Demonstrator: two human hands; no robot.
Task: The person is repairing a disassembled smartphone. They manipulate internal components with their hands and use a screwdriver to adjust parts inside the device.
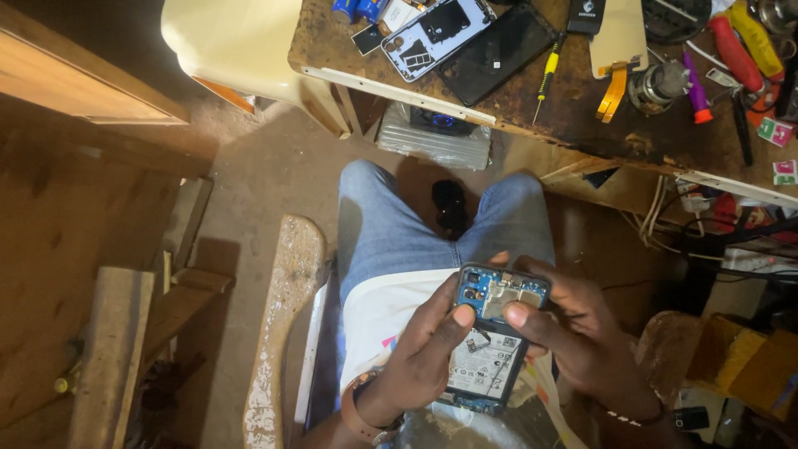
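Both hands, left and right, grip an opened phone (battery exposed) above the lap.

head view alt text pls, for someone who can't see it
Both hands hold an opened phone over the lap, back cover off, the left hand and right hand each pressing a thumb on its exposed insides. Ahead, a worn workbench holds phone parts and a yellow-handled screwdriver.

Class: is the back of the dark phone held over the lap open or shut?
Open: the dark rectangular phone has no rear cover, baring a blue circuit board and labelled battery.
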